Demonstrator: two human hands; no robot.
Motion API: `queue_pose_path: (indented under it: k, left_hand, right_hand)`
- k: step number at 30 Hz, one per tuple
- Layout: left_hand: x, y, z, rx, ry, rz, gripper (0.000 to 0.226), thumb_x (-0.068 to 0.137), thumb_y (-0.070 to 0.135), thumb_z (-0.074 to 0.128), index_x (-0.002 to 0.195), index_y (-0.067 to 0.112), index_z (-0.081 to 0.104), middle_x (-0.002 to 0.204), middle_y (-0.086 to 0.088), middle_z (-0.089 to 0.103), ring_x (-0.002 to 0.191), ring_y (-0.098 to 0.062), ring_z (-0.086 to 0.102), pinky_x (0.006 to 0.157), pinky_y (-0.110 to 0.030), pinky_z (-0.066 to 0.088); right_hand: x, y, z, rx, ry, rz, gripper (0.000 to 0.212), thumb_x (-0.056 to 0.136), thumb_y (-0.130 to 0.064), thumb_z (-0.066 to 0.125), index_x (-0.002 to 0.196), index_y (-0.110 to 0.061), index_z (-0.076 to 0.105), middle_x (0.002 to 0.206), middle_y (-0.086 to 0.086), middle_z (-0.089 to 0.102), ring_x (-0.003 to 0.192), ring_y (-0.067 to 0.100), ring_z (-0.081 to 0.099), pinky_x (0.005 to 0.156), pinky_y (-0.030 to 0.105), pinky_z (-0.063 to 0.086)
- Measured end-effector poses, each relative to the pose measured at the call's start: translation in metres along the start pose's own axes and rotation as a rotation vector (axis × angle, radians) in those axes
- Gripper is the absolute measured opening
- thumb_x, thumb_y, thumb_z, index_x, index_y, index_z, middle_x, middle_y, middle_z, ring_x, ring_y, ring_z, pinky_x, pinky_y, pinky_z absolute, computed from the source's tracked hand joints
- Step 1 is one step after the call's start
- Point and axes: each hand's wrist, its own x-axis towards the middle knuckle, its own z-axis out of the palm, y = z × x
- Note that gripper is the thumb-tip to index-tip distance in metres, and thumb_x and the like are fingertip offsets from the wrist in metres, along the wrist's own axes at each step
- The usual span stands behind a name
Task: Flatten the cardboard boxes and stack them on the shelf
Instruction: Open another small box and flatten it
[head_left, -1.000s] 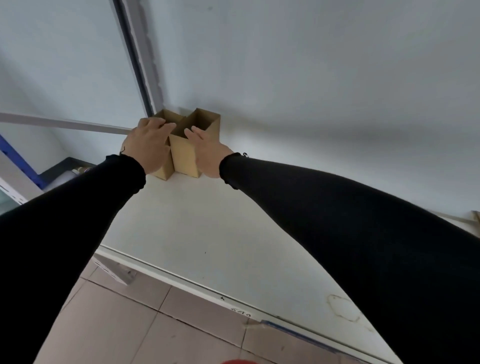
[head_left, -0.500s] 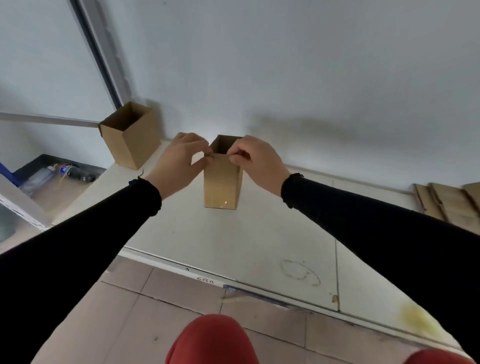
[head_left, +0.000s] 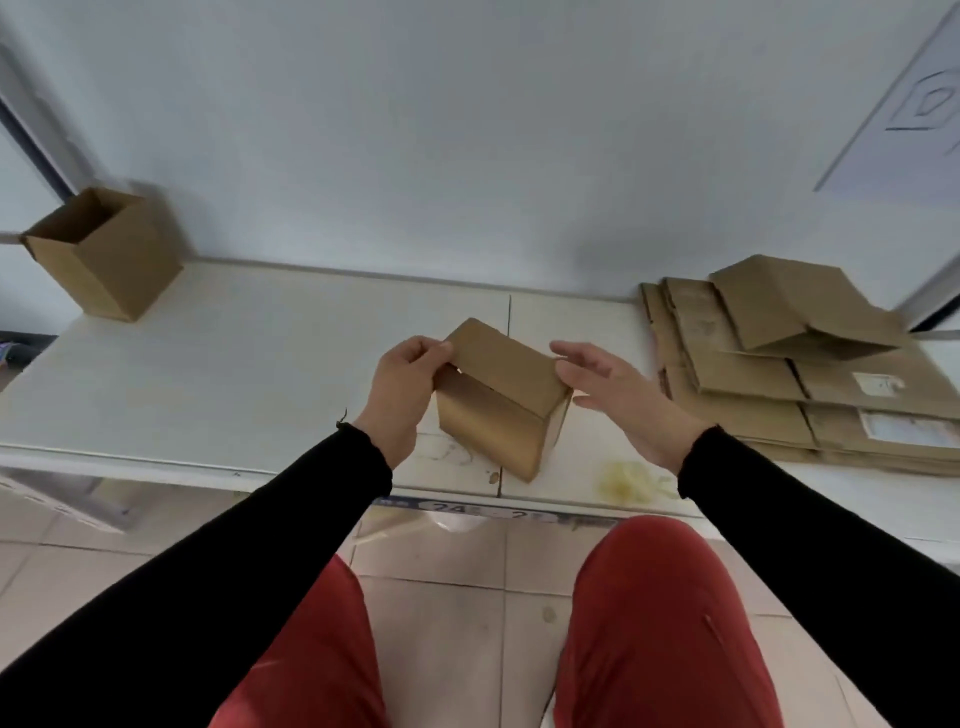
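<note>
L hand (head_left: 404, 387) grips box (head_left: 498, 400)

Two boxes stand unflattened: one box in the hands (head_left: 501, 397) near the middle of the shelf (head_left: 234, 374), and one open box (head_left: 101, 254) at the far left end. At the right end lies one pile of flattened boxes (head_left: 779, 395); how many sheets it holds cannot be told, though at least four separate pieces show, and one half-collapsed box (head_left: 795, 306) rests on top of it. Two hands are in view, a left hand (head_left: 408, 392) and a right hand (head_left: 618, 395), with two black sleeves and two red trouser legs. Two white labels show on the flattened cardboard.
</note>
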Motion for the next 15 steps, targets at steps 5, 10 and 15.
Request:
queue_pose_path:
  k: [5,10,15]
  left_hand:
    - [-0.01,-0.019,0.013,0.058,0.085,0.018,0.018,0.098,0.022,0.061,0.082,0.017,0.066,0.083,0.003,0.063,0.08,-0.013,0.054,0.084,-0.028,0.044]
    - [0.004,-0.006,0.024,0.336,0.092,0.096,0.021,0.101,0.028,0.058,0.107,0.016,0.073,0.099,0.002,0.066,0.082,-0.008,0.055,0.073,-0.021,0.041]
    - [0.018,0.004,0.043,0.754,0.025,0.26,0.039,0.098,0.016,0.049,0.134,0.024,0.061,0.135,-0.004,0.054,0.124,-0.025,0.046,0.099,-0.03,0.041]
  right_hand:
    - [-0.007,0.019,0.002,0.073,-0.059,0.055,0.028,0.105,-0.03,0.054,0.13,-0.022,0.064,0.123,0.002,0.067,0.109,0.014,0.061,0.102,0.032,0.047]
    - [-0.009,0.025,0.011,0.076,0.026,0.049,0.016,0.1,-0.032,0.061,0.11,-0.019,0.065,0.109,-0.008,0.067,0.093,0.01,0.062,0.076,0.029,0.05]
    - [-0.013,0.03,0.017,-0.104,0.095,-0.041,0.025,0.097,-0.042,0.06,0.119,-0.03,0.064,0.117,-0.012,0.065,0.098,0.018,0.066,0.075,0.03,0.056]
